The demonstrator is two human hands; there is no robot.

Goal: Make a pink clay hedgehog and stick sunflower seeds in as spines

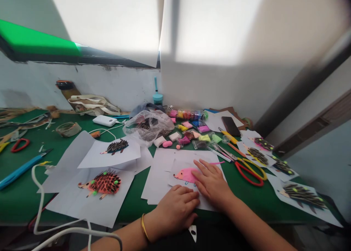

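Nearest, the left hand [177, 206], a gold bracelet [144, 227] at its wrist, lies with fingers bent over the white paper [155, 172]; whether its grip pinches anything cannot be told. Just beyond, the right hand [214, 181] lies palm down, its grip spread, fingers touching the pink clay animal [184, 174], which sits on the paper on the green counter [139, 187]. Red-and-yellow-handled scissors [233, 157] lie to the right. Farther back are clay packets [204, 138] and, left of them, a clear plastic bag [132, 129].
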